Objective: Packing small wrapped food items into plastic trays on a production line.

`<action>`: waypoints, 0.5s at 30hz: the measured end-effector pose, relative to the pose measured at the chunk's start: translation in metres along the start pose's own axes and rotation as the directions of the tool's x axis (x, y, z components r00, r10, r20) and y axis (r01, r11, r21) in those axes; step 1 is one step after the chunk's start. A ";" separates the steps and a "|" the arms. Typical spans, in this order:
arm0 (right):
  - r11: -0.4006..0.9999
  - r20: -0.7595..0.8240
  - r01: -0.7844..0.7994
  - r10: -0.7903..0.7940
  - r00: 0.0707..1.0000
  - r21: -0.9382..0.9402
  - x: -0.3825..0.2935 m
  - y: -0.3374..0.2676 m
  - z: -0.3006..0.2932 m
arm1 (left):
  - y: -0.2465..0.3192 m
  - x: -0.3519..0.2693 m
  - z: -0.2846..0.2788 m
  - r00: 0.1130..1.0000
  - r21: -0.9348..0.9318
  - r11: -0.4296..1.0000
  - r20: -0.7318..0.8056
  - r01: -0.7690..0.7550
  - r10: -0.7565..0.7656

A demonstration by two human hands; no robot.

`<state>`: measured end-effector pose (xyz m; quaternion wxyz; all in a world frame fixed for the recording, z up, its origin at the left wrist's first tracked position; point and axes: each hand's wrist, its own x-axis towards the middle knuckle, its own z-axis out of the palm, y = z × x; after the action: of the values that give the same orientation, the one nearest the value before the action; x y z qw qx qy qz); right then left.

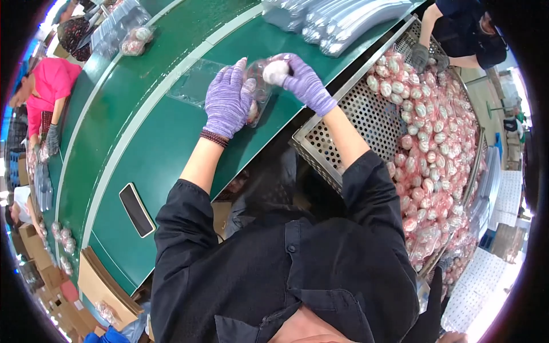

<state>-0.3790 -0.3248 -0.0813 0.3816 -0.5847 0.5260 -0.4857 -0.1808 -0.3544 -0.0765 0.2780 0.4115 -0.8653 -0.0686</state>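
A clear plastic clamshell box lies unfolded on the green work surface (180,141), its flat lid (186,88) to the left and its tray (262,96) to the right. My left hand (227,96), in a purple knitted glove, lies across the join with its fingers stretched out and the thumb against the tray. Over the tray's far end, my right hand (306,83), gloved alike, grips a whitish round piece in clear wrap (276,72). That piece is slightly blurred. At least one wrapped piece (253,111) sits in the tray's near end, partly covered by my left hand.
A perforated metal bin (321,150) at right holds many red-and-white wrapped pieces (429,145); a co-worker's gloved hands (420,58) reach into it. Stacked clear clamshells (339,21) lie ahead. A phone (137,210) and cardboard (105,287) are left. Another worker (53,85) stands across the conveyor.
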 end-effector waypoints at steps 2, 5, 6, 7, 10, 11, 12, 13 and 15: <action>0.970 0.105 -0.015 0.042 0.994 -0.242 0.003 -0.014 -0.002 | 0.000 -0.001 0.000 1.000 -0.031 0.999 0.019 0.012 -0.011; 0.750 0.353 0.131 0.143 0.925 -0.648 0.012 -0.043 0.004 | 0.000 0.000 0.002 0.999 -0.059 0.998 0.044 0.021 -0.019; 0.601 0.437 0.295 0.102 0.894 -0.743 0.014 -0.052 0.016 | 0.000 0.001 0.001 0.999 -0.075 0.997 0.042 0.025 -0.022; 0.465 0.467 0.368 0.114 0.877 -0.805 0.014 -0.058 0.025 | 0.000 0.002 0.003 0.999 -0.093 0.995 0.041 0.025 -0.021; 0.484 0.473 0.354 0.148 0.869 -0.801 0.021 -0.064 0.028 | 0.000 0.006 0.004 0.995 0.013 0.995 -0.023 -0.096 0.096; 0.561 0.427 0.253 0.202 0.881 -0.788 0.022 -0.062 0.028 | 0.000 0.005 0.003 0.999 -0.074 0.997 0.039 0.022 -0.019; 0.620 0.350 0.169 0.182 0.919 -0.766 0.022 -0.057 0.022 | 0.000 0.005 0.004 1.000 -0.076 0.997 0.023 0.001 0.001; 0.688 0.223 0.131 0.047 0.974 -0.714 0.020 -0.052 0.017 | 0.000 0.005 0.004 0.999 -0.073 0.997 0.041 0.010 -0.007; 0.815 0.176 -0.074 0.211 0.961 -0.575 0.018 -0.040 0.008 | -0.001 0.004 0.005 0.999 -0.117 0.993 0.036 0.012 -0.008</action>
<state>-0.3616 -0.3367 -0.0424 0.2862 -0.6823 0.6401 -0.2071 -0.1850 -0.3581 -0.0799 0.2861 0.3973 -0.8625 -0.1280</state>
